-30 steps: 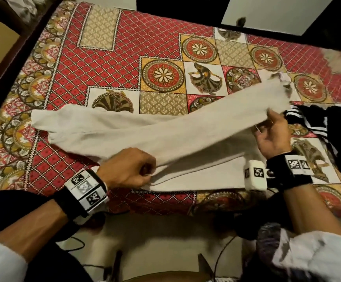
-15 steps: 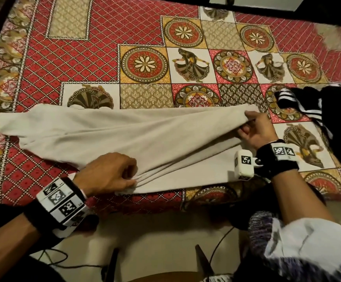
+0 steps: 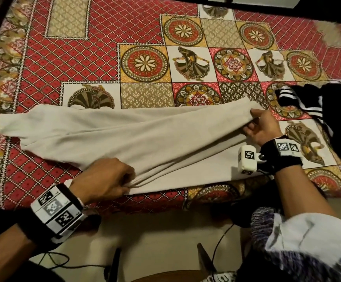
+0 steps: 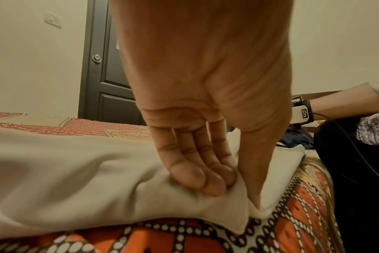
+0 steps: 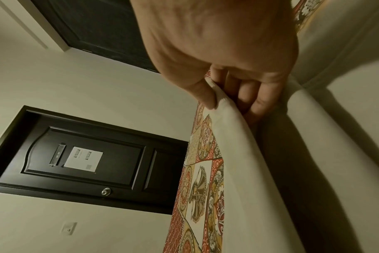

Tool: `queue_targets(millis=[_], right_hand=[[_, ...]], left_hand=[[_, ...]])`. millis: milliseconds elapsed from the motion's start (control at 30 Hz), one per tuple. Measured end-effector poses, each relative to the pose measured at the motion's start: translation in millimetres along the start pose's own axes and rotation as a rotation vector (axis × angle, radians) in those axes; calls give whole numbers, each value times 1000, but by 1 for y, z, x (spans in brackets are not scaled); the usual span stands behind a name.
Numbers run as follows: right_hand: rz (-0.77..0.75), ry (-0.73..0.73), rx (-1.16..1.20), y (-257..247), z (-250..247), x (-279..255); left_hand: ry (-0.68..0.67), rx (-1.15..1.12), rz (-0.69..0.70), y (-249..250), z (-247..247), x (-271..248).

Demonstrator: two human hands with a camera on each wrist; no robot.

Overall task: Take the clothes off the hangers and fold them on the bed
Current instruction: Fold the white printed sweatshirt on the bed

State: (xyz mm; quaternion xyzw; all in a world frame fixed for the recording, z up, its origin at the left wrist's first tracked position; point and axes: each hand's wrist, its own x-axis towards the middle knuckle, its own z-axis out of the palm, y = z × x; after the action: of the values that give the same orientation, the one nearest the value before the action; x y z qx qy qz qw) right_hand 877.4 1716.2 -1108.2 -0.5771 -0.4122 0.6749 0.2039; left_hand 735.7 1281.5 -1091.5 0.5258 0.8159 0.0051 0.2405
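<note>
Mid-fold: long beige soft-knit garment [image 3: 124, 139] stretched across the red patchwork-print bed [image 3: 73, 58], near its front edge.

Left hand [image 3: 104, 178] pinches bunched layers at the near edge, thumb [image 4: 253, 171] against fingers, likely anchoring the fold line. Right hand [image 3: 263, 127] pinches the far end's upper layer, thumb on top, fingers [image 5: 260, 101] under, lifted slightly so the layer lies taut and flat. Black garment with white stripes [image 3: 308, 102] sits just right, apart. No hanger visible.

Place: a home bedroom.
Bed: patterned red patchwork bedspread [image 3: 67, 58] with clothes lying on it.
Door: dark panelled door [image 5: 82, 154] with round knob [image 5: 106, 191].
Walls: cream, with a light switch [image 4: 52, 20].
</note>
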Motion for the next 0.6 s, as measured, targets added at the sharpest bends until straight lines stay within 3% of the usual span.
queue_targets(millis=[400, 467, 533, 600], right_hand=[[-107, 180, -52, 10, -8, 28], [-163, 233, -190, 7, -9, 30], [-303, 312, -521, 3, -9, 15], [-559, 356, -904, 4, -4, -8]], left_hand=[[-154, -86, 98, -10, 3, 0], [-192, -249, 86, -11, -1, -3], [-184, -465, 40, -14, -10, -6], [30, -560, -25, -22, -18, -7]])
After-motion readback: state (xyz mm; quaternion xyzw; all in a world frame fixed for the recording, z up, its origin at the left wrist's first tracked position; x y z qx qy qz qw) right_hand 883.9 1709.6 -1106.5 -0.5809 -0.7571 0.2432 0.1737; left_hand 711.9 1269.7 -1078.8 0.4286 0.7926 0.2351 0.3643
